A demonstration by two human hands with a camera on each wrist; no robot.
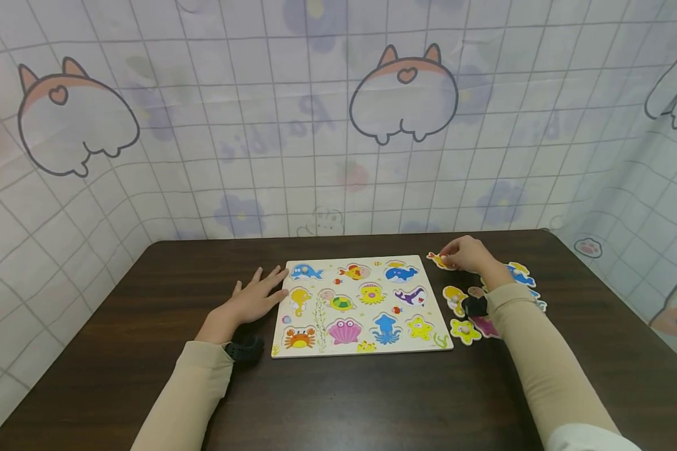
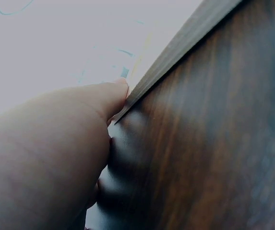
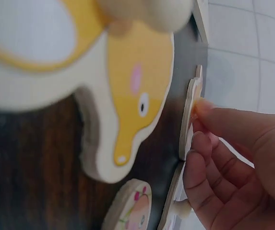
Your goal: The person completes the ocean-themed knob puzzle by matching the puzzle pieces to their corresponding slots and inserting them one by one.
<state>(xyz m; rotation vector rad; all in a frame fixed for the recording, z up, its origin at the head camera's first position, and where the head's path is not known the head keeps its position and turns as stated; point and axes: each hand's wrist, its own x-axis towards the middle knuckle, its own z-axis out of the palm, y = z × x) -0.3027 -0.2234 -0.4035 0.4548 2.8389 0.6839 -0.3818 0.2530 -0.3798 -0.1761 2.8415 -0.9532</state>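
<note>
A white puzzle board [image 1: 328, 313] with printed sea animals lies flat on the table. My left hand [image 1: 252, 300] rests at its left edge with fingers spread; in the left wrist view the thumb [image 2: 113, 96] touches the board's edge. Beyond the board's right side, my right hand [image 1: 469, 255] pinches a red-and-yellow fish puzzle piece [image 1: 439, 259] between thumb and fingers. In the right wrist view that piece [image 3: 187, 124] is seen nearly edge-on, its knob hidden by the fingertips.
Several loose pieces lie right of the board, partly under the right forearm: a yellow seahorse piece [image 1: 454, 299], a yellow star piece [image 1: 465, 331], a pink piece [image 1: 486, 327] and a blue one [image 1: 520, 274]. A blue dolphin piece [image 1: 306, 272] with a knob sits in the board's upper left. A patterned curtain [image 1: 327, 181] stands behind the table.
</note>
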